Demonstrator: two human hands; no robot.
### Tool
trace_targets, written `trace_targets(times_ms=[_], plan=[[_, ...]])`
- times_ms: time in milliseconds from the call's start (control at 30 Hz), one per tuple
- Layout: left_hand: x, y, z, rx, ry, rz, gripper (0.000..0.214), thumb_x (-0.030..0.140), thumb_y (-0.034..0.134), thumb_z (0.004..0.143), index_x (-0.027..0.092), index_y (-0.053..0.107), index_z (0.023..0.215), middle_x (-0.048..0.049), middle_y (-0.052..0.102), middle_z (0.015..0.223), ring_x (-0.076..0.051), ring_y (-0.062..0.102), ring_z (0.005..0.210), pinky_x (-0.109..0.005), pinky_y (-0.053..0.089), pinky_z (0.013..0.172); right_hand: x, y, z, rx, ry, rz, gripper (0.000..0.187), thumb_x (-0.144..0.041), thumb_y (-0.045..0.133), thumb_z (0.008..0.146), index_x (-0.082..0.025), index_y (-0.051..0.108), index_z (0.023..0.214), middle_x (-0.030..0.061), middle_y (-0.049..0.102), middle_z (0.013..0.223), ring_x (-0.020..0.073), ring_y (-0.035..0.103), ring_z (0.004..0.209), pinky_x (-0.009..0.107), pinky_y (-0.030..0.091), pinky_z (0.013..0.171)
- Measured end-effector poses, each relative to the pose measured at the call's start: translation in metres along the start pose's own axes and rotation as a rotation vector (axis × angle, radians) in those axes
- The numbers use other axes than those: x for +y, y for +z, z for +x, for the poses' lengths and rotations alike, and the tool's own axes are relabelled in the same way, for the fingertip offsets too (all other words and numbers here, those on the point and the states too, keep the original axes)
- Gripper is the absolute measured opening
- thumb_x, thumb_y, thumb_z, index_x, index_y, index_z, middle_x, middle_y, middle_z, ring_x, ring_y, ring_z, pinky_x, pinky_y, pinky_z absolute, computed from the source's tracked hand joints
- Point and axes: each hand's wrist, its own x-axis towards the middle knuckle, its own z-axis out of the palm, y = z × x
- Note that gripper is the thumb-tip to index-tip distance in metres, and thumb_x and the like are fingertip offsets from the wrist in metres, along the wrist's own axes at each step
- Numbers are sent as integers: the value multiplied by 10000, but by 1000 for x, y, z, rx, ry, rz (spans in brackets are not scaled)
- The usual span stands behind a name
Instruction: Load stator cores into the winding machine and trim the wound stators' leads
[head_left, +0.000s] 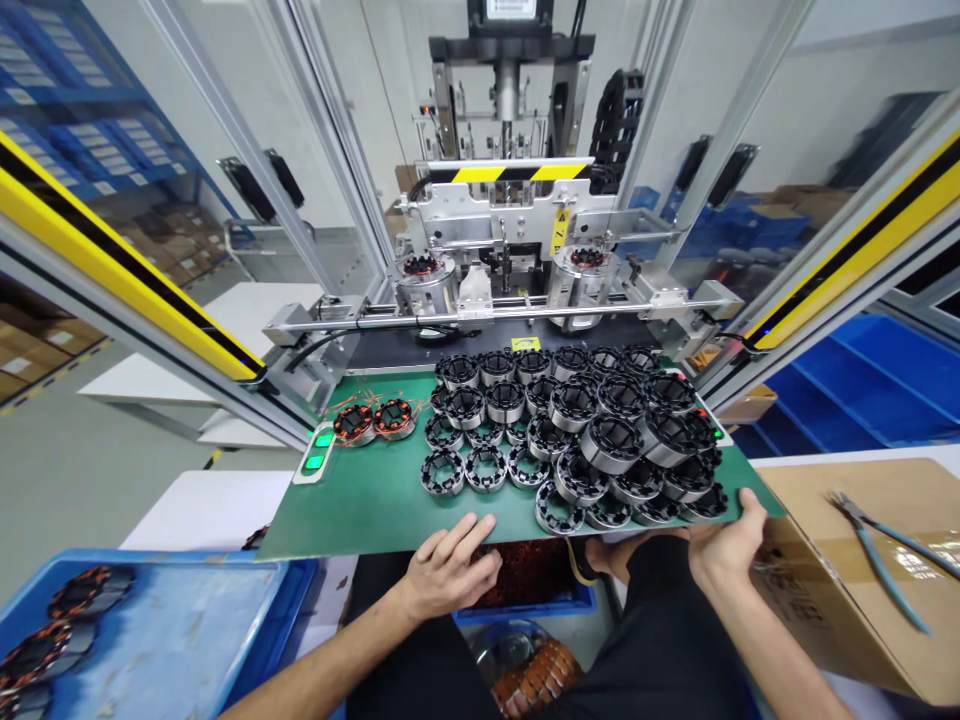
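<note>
A green work mat point(375, 495) covers the bench in front of me. Several black and silver stator rings point(585, 430) lie piled on its right half. Two stators with copper windings point(375, 420) sit at its left rear. My left hand point(450, 570) rests at the mat's near edge, fingers bent over it and holding nothing. My right hand point(724, 545) grips the mat's near right corner, thumb on top, just beside the nearest rings.
A press machine point(502, 230) with two round fixtures stands behind the mat. Green buttons point(319, 450) sit at the left. A blue tray point(150, 630) with wound stators is at lower left. A cardboard box point(862, 560) carries cutters point(877, 555). A blue bin with copper parts point(525, 580) sits below.
</note>
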Motion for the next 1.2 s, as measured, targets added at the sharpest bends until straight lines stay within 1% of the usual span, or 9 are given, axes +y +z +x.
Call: trace_targets(times_ms=[100, 267, 333, 500, 600, 700, 933, 1067, 1200], plan=[[0, 1, -3, -2, -2, 1, 282, 437, 1052, 866, 416, 858, 1070, 45, 871, 1648, -196, 503, 1872, -383, 294, 1548, -3, 3, -2, 30, 11, -27, 254, -422, 732, 897, -268, 820, 1079, 35, 920, 1221, 246, 907, 1202, 314, 805, 772], [0, 1, -4, -15, 12, 19, 327, 474, 1071, 834, 423, 850, 1070, 53, 851, 1680, -230, 538, 1847, -416, 324, 1529, -5, 7, -7, 36, -19, -33, 287, -459, 789, 847, -274, 773, 1066, 51, 916, 1197, 281, 900, 1267, 381, 831, 939], [0, 1, -4, -10, 12, 15, 326, 464, 1069, 831, 419, 848, 1067, 50, 845, 1692, -227, 538, 1848, -412, 333, 1523, -4, 9, -8, 35, -36, -22, 280, -457, 795, 849, -273, 766, 1059, 53, 915, 1208, 275, 899, 1267, 372, 826, 974], [0, 2, 0, 14, -8, -14, 310, 400, 1055, 836, 395, 843, 1062, 39, 874, 1648, -195, 503, 1874, -361, 309, 1539, -4, 11, -10, 52, -16, 12, 252, -400, 753, 876, -261, 776, 1086, 27, 909, 1186, 227, 900, 1205, 290, 805, 856], [0, 2, 1, 17, -8, -12, 284, 390, 1038, 852, 389, 844, 1060, 33, 872, 1652, -191, 491, 1880, -362, 280, 1555, -5, 10, -9, 37, -12, 6, 282, -419, 791, 859, -270, 761, 1095, 8, 906, 1131, 232, 896, 1220, 293, 803, 870], [0, 1, 0, 3, 5, 2, 326, 430, 1070, 829, 396, 840, 1057, 40, 863, 1669, -209, 495, 1877, -377, 310, 1540, -7, 9, -8, 18, -7, -18, 298, -445, 807, 853, -272, 747, 1088, 9, 901, 1115, 243, 900, 1194, 315, 807, 871], [0, 1, -1, 3, 7, -5, 341, 429, 1081, 826, 398, 846, 1070, 39, 865, 1666, -205, 497, 1877, -370, 303, 1547, -9, 13, -17, 26, -18, -13, 276, -423, 778, 855, -256, 779, 1075, 12, 885, 1065, 214, 885, 1031, 259, 757, 718], [0, 0, 1, 5, 7, -8, 287, 405, 1049, 857, 395, 848, 1062, 33, 871, 1651, -197, 496, 1877, -368, 291, 1554, -10, 15, -19, 27, -3, -12, 258, -410, 759, 869, -247, 789, 1066, 15, 888, 1066, 202, 883, 1055, 232, 753, 757], [-1, -1, 1, -3, 8, 2, 254, 415, 1034, 880, 406, 850, 1055, 40, 872, 1640, -203, 503, 1869, -385, 301, 1545, -13, 16, -18, 55, 26, -14, 229, -367, 697, 910, -235, 808, 1060, 23, 896, 1120, 177, 867, 977, 226, 749, 760]])
